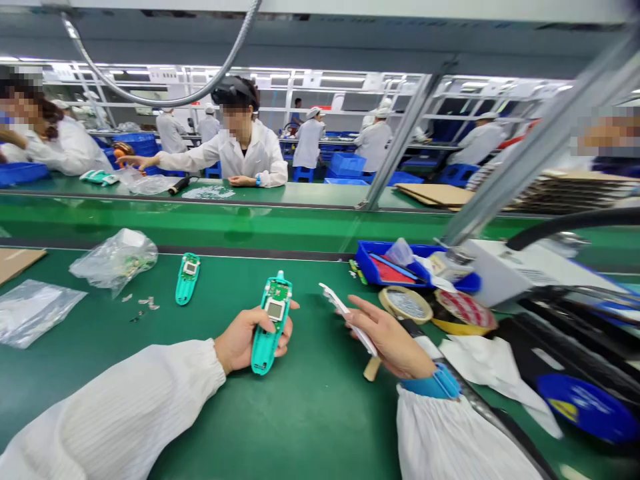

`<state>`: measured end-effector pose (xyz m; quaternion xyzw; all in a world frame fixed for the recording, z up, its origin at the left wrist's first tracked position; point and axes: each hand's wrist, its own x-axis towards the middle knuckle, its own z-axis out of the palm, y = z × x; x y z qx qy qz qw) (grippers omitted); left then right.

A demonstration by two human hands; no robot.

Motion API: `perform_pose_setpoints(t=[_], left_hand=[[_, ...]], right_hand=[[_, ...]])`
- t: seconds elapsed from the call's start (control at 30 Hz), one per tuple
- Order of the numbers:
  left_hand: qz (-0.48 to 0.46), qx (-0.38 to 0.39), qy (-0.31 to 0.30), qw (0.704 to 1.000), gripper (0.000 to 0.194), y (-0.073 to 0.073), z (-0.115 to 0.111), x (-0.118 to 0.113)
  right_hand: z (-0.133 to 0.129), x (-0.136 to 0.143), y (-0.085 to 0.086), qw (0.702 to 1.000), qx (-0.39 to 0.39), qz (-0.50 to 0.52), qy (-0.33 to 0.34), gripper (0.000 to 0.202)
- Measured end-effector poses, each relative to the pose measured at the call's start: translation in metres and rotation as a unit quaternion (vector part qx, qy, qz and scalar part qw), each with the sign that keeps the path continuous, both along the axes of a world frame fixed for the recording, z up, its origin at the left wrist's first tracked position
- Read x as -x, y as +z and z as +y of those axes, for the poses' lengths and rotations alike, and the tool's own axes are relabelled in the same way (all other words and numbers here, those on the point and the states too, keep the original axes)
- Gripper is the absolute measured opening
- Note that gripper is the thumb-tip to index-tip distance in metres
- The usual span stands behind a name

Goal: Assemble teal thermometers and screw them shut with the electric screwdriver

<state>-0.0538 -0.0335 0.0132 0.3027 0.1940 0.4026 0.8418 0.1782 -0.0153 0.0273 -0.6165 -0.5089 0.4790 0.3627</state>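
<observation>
1. Nearest, the left hand (245,341) holds a teal casing (264,348) upright but tilted, above the green table (270,437). The fingers curl around it in a closed grip, with the thumb on its front beside a small screen (275,310) on a green circuit board (280,289).
2. The right hand (397,343), with a blue band (433,383) at its wrist, grips a thin white panel (359,328) by its edges. Its fingers are only slightly bent, barely open past the panel's thickness. The panel slants and is apart from the casing. A wooden handle (371,369) lies just below this hand.
3. To the right of that hand lies crumpled white paper (493,357); beyond are a cream ring (427,312) and a red-and-white roll (463,310).
4. Farther left on the table are small loose bits (150,302), a clear bag (117,260) of parts and a second teal casing (187,283); farther right stands a blue tray (367,265).
5. Past a bright green strip (300,230), a person in a white coat (250,157) sits at the opposite bench, one arm outstretched.
</observation>
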Motion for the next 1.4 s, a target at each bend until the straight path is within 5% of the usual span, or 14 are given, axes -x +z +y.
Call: perform_pose_setpoints(t=[0.1, 0.23, 0.33, 0.5, 0.6, 0.77, 0.93, 1.13, 1.4], left_hand=[[0.011, -0.014, 0.006, 1.000, 0.055, 0.001, -0.007, -0.004], [0.049, -0.019, 0.001, 0.999, 0.049, 0.005, -0.021, -0.016], [0.128, -0.014, 0.001, 0.992, 0.046, 0.011, -0.034, -0.036], [0.269, -0.031, -0.100, 0.957, 0.040, 0.025, -0.055, -0.088], [0.301, -0.050, -0.179, 0.935, 0.036, 0.040, -0.067, -0.130], [0.307, -0.088, -0.360, 0.877, 0.051, 0.061, -0.094, -0.213], [0.295, -0.111, -0.472, 0.824, 0.050, 0.056, -0.123, -0.298], [0.265, -0.118, -0.435, 0.852, 0.035, 0.039, -0.138, -0.376], [0.274, -0.059, -0.298, 0.912, 0.016, 0.020, -0.150, -0.441]], right_hand=[[-0.030, -0.010, 0.006, 0.985, 0.001, 0.172, 0.023, 0.052], [-0.074, -0.019, 0.007, 0.877, 0.027, 0.480, 0.017, 0.038], [-0.103, -0.026, 0.013, 0.845, 0.035, 0.533, 0.006, 0.040], [-0.149, -0.062, 0.027, 0.866, -0.050, 0.487, -0.101, 0.046], [-0.182, -0.100, 0.022, 0.872, -0.085, 0.440, -0.199, 0.035], [-0.221, -0.185, -0.012, 0.831, -0.153, 0.304, -0.440, 0.037], [-0.210, -0.269, -0.049, 0.797, -0.154, 0.252, -0.527, 0.026], [-0.181, -0.310, -0.066, 0.820, -0.119, 0.218, -0.515, 0.023], [-0.189, -0.328, -0.096, 0.835, -0.162, 0.155, -0.503, 0.026]])
